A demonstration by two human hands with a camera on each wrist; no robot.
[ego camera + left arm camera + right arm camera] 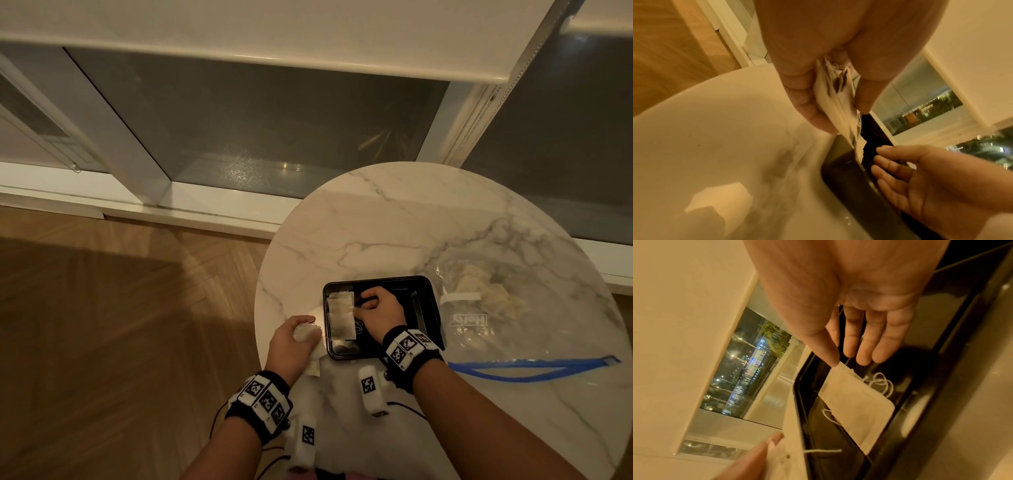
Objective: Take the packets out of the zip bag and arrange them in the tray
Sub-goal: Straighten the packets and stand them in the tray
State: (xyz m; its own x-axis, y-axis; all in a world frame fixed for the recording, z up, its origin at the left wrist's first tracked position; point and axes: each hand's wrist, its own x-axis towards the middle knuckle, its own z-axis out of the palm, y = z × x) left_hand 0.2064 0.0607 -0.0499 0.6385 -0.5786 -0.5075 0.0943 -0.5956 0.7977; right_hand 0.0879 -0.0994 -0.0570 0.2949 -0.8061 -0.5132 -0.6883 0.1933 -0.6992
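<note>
On the worktop (394, 219) the tray (431, 308) sits at six o'clock, zip bag (507, 329) at its three, packets (339, 315) inside its nine o'clock side.

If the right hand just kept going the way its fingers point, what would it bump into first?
Most likely the packet lying in the black tray. The right hand reaches into the tray with its fingers stretched toward the packet's near corner. Whether thumb and forefinger already touch that corner is unclear.
</note>
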